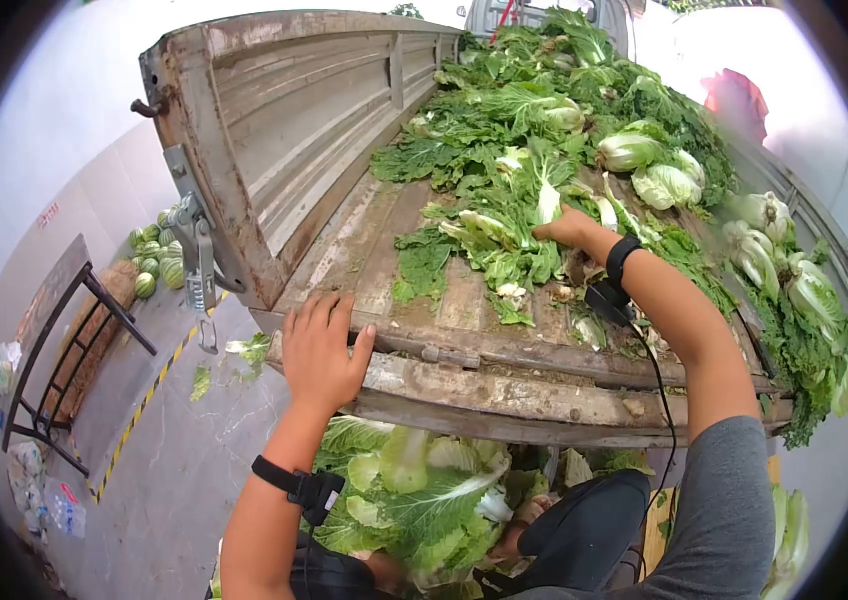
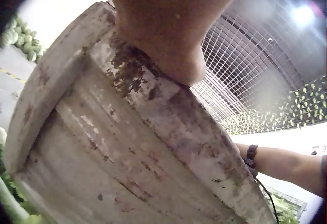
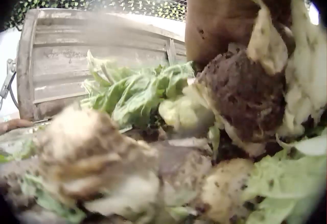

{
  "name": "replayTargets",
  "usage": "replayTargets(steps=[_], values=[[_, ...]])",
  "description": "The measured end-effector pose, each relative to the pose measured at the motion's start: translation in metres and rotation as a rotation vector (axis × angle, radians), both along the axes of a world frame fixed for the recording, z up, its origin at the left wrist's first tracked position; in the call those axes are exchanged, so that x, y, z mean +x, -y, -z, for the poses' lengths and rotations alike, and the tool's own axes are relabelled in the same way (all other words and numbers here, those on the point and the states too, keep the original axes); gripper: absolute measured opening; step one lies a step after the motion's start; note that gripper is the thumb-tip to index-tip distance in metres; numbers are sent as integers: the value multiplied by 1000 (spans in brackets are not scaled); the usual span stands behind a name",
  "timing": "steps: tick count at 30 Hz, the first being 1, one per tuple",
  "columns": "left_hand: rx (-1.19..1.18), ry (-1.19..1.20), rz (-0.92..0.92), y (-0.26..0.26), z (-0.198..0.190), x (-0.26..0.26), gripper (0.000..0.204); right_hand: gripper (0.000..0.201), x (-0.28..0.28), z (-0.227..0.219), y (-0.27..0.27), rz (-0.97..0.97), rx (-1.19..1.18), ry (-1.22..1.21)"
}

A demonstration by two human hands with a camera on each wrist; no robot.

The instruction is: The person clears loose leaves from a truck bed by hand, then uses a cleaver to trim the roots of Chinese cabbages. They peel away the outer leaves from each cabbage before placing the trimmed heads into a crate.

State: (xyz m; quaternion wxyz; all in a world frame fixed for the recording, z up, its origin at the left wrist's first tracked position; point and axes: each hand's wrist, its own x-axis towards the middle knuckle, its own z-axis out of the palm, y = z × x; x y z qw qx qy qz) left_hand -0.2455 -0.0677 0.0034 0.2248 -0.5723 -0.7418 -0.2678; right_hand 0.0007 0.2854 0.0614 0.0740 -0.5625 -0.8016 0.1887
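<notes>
The green cabbage leaves lie in the middle of the truck bed. My right hand touches them; I can't tell if its fingers pinch any. My left hand rests on the near edge, fingers straight, thumb apart. Whole cabbages lie farther right. Round green melons sit far left.

The left hand rests, fingers extended, on the worn edge of a truck bed. Farther in and to its right, the right hand touches loose cabbage leaves. Whole cabbages lie just beyond the right hand. Left of the left hand rise a rusty side panel and, well apart, watermelons; larger leaves sit below it.
</notes>
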Motion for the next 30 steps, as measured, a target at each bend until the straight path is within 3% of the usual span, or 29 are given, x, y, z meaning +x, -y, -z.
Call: replayTargets(steps=[4,9,13,17,18,20,24,25,26,30], values=[[12,-3,-1,1,2,-1,50,70,6,-2,36,-29,199,-21],[40,-30,-2,2,5,-2,48,67,17,-5,68,-10,215,-30],[39,-11,-1,3,5,-1,49,58,36,-19,108,-97,86,-93],[7,2,-22,3,6,1,49,64,48,-24,142,-129,109,-47],[-4,1,-34,3,6,-1,49,63,50,-21,153,-180,262,-34],[22,-5,-30,3,5,-3,48,59,47,-29,185,-228,241,82],[-82,152,20,19,2,4,47,49,33,-24,252,-474,386,9],[-36,60,32,13,8,-1,48,47,30,-22,273,-425,318,-60],[11,-35,44,5,12,-6,48,47,34,-10,285,-530,447,-135],[147,-140,48,10,20,-7,49,40,41,-4,329,-677,481,39]])
